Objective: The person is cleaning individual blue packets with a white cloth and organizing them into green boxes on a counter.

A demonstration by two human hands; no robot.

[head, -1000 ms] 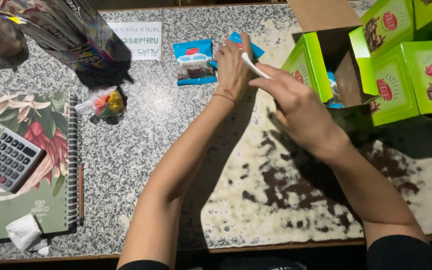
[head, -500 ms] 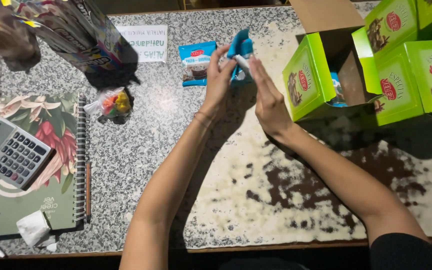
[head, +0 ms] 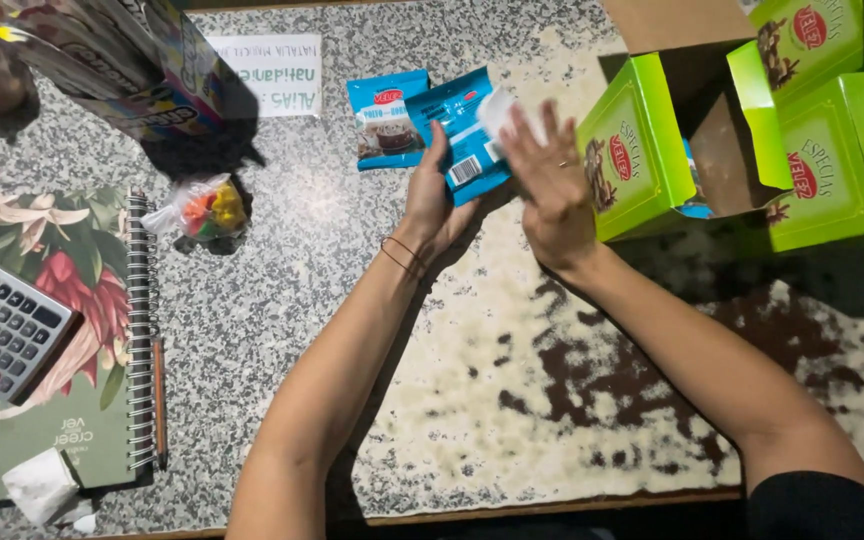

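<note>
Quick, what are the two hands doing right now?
Left hand: closed on a blue snack packet.
Right hand: fingers spread open, touching the same packet's white end.

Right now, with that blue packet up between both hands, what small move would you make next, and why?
Probably lay the blue snack packet flat beside the matching packet already on the granite counter. The left hand grips it, the right hand touches its top, and the open green box stands right beside them.

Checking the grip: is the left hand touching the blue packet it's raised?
Touching. The head view shows the left hand wrapped around the lower edge of the blue packet, fingers against it with no gap.
</note>
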